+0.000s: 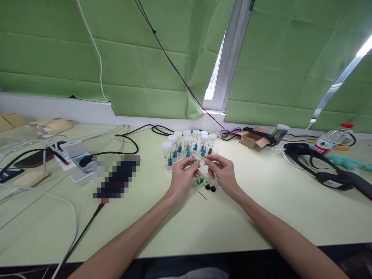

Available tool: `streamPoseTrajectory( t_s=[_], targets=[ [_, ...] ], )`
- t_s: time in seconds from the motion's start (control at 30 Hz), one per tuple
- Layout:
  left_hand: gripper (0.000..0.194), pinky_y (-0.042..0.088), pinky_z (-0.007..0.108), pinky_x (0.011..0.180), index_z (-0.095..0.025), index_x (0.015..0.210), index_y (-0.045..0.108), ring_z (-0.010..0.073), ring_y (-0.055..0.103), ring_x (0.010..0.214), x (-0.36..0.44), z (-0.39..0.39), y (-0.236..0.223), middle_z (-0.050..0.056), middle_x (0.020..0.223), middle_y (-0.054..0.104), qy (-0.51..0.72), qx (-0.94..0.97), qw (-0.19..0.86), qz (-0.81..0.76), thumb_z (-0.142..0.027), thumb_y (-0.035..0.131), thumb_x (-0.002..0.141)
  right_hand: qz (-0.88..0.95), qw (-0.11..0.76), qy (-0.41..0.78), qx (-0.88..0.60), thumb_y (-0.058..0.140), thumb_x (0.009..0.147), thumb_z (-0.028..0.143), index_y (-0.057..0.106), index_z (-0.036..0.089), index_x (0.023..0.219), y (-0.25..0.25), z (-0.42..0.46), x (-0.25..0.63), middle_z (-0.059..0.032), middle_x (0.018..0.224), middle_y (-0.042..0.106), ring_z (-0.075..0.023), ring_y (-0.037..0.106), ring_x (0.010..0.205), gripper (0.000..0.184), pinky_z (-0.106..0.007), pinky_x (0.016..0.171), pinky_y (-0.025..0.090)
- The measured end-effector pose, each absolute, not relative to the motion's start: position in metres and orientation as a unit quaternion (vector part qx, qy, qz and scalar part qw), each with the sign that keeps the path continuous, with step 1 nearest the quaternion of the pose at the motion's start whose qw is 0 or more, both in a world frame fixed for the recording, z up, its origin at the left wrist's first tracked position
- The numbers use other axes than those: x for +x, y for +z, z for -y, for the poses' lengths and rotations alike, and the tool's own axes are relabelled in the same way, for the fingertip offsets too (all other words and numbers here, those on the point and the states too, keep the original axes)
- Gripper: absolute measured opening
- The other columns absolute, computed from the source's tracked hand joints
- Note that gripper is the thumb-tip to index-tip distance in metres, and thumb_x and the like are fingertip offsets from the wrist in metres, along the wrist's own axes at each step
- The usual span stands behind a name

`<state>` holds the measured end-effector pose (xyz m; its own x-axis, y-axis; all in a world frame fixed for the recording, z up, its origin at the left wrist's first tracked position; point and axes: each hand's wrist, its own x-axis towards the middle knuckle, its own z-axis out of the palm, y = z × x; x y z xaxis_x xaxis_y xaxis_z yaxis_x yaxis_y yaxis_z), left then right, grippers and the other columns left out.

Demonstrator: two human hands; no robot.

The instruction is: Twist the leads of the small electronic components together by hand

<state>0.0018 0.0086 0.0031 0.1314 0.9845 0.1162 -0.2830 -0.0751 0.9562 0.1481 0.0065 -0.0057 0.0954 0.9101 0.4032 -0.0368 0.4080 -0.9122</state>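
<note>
My left hand (184, 176) is closed in a pinch on a small green piece (194, 161) with a thin rod standing up from it. Close by on the right, my right hand (223, 173) pinches with thumb and forefinger; what lies between the tips is too small to make out. Below the hands, another green piece (200, 181) lies on the table, along with two black round pieces (213, 188) and a thin metal rod (201, 193). A white cap (206, 173) shows between the hands. Just behind stand several clear tubes (167, 159) with white caps and blue pieces inside.
On the left are a blurred-out dark device (117, 180), a white power strip (76, 162) and tangled cables. To the right are an open cardboard box (250, 138), a canister (280, 133), a black headset-like frame (328, 176) and a water bottle (328, 141).
</note>
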Motion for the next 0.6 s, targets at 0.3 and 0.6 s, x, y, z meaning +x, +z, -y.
streamPoseTrajectory(
  t_s=[0.3, 0.6],
  targets=[
    [0.025, 0.047, 0.025, 0.049, -0.016, 0.081, 0.063, 0.0098, 0.055, 0.051, 0.0020, -0.0061, 0.0068, -0.001, 0.068, 0.055, 0.540, 0.502, 0.569, -0.363, -0.038, 0.072, 0.074, 0.541, 0.635, 0.369, -0.409, 0.072, 0.077, 0.038, 0.070, 0.018, 0.078, -0.0042, -0.0063, 0.1470, 0.0004, 0.063, 0.060, -0.0085, 0.047, 0.043, 0.020, -0.024, 0.040, 0.036],
    [0.023, 0.047, 0.025, 0.050, -0.017, 0.080, 0.062, 0.0101, 0.054, 0.049, 0.0013, -0.0053, 0.0085, -0.002, 0.062, 0.055, 0.533, 0.519, 0.558, -0.367, -0.037, 0.071, 0.075, 0.546, 0.628, 0.376, -0.408, 0.070, 0.079, 0.039, 0.067, 0.017, 0.073, -0.0048, -0.0056, 0.1482, -0.0001, 0.063, 0.059, -0.0077, 0.046, 0.043, 0.023, -0.023, 0.040, 0.036]
  ],
)
